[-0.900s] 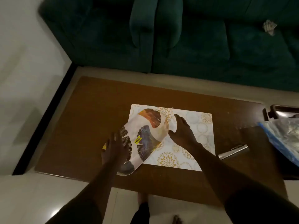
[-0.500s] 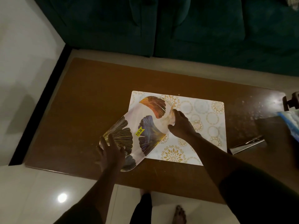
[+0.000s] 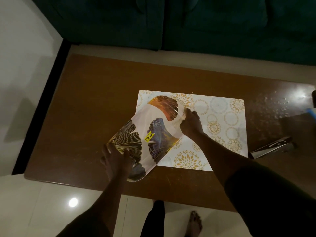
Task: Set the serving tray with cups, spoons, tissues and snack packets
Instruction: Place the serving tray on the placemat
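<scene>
A white serving tray [image 3: 147, 127] printed with gold, blue and orange fan-shaped leaves and a yellow price sticker lies tilted across the left corner of a white placemat [image 3: 220, 117] with gold circles. The tray looks wrapped in clear film. My left hand [image 3: 116, 158] holds the tray's near left end, fingers spread over its rim. My right hand [image 3: 190, 124] is closed on the film at the tray's far right edge. No cups, spoons, tissues or snack packets are in view.
The mat lies on a brown wooden table [image 3: 95, 103] with a dusty right part. A shiny metal piece [image 3: 271, 147] lies right of the mat; a blue-edged bag [image 3: 312, 115] shows at the right border. A dark green sofa [image 3: 171, 23] runs behind. White floor lies left.
My right hand went from open beside the tray to closed on its far right edge. My left hand slid down to the tray's near end. The camera tilted lower.
</scene>
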Demonstrator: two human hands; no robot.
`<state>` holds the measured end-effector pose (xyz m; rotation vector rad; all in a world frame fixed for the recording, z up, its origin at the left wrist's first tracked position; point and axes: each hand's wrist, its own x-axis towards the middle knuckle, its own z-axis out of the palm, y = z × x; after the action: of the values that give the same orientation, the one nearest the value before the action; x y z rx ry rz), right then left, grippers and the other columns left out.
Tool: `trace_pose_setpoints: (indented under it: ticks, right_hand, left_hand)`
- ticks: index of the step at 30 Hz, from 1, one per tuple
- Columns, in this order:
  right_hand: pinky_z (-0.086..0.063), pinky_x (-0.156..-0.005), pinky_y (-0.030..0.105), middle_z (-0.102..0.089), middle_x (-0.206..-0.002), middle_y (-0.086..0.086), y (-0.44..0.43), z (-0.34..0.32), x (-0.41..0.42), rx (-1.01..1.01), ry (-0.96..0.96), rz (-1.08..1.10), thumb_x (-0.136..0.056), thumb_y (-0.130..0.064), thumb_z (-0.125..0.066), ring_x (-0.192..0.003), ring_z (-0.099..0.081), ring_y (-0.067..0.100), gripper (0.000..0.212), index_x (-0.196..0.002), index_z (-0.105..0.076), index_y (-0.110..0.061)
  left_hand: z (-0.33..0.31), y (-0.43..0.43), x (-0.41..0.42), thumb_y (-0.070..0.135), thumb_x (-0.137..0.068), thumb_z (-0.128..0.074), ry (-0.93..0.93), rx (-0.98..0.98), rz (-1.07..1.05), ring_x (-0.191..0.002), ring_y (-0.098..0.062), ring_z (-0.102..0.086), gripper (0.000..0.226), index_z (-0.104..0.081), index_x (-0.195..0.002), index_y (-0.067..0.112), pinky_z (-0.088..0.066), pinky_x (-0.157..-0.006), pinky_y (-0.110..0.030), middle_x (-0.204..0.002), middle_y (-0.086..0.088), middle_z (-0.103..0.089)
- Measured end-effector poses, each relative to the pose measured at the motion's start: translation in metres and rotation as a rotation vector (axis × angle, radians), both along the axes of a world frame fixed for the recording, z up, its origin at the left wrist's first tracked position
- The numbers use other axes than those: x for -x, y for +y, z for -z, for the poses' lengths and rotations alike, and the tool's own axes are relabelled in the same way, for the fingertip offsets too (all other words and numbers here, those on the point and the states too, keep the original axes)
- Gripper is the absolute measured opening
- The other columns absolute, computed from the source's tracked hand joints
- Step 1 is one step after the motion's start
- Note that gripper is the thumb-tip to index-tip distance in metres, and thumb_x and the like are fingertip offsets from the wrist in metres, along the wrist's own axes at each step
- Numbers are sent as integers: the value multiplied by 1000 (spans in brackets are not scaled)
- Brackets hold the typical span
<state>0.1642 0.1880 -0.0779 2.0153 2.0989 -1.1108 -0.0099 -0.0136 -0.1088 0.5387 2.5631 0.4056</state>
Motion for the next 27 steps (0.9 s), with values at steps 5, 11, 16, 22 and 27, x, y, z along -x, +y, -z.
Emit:
trace_pose_setpoints:
  ticks: [5,11,16,22,27]
  right_hand:
    - [-51,-92,42,-60,-121,17,-6,4,-18,15,36,281,-77,-7,-62,-111,-58,35,44,-119,-51,-1]
    - [-53,-81,41,-60,-115,19,-22,14,-95,72,-47,531,-78,-15,-65,-99,-59,33,42,-113,-47,0]
    - [-46,-81,37,-60,-117,20,-39,24,-132,116,-117,584,-79,-21,-65,-106,-58,38,44,-114,-49,-1]
    - [-48,-88,41,-58,-120,19,-38,26,-136,103,-74,618,-79,-16,-64,-110,-56,36,41,-114,-47,-2]
    - [-47,-88,40,-51,-126,15,-29,2,-136,-329,-157,499,-87,-37,-61,-115,-52,32,49,-123,-46,-7]
  left_hand:
    - [-10,16,15,30,-89,-59,100,-61,41,-128,-45,-38,50,-43,-130,7,-31,-105,-54,-145,-15,-42]
    - [-19,98,-4,34,-91,-58,56,-139,338,-128,-43,-40,48,-43,-131,13,-37,-100,-51,-140,-16,-48]
    - [-13,141,-19,33,-91,-59,-19,-170,511,-125,-38,-41,47,-44,-131,15,-42,-92,-50,-141,-9,-48]
    - [-13,150,-27,35,-91,-57,24,-88,573,-127,-39,-35,50,-41,-134,15,-42,-86,-55,-144,-7,-40]
    - [-15,153,-38,33,-91,-56,182,-60,616,-137,-40,-29,49,-44,-134,14,-27,-103,-69,-150,-14,-33]
